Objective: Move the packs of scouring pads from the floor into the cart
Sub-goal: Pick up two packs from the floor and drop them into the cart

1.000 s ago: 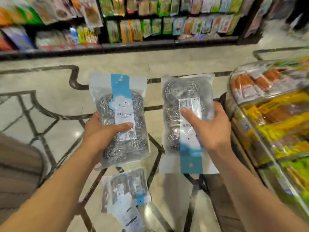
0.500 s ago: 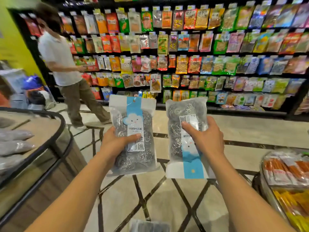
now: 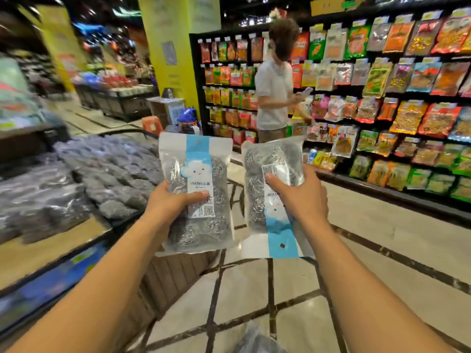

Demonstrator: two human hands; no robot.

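Both packs now swung toward cart [image 3: 76, 240], left hand [image 3: 168, 200] and right hand [image 3: 300, 197] gripping.

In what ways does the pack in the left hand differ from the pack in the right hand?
The left pack is upright, its blue header strip at the top; the right pack is upside down, blue strip at the bottom. The left hand grips its pack from the left edge; the right hand grips its pack from the right edge. The left pack's cloud logo sits above the thumb, the right pack's below. Both are clear bags of steel scouring pads.
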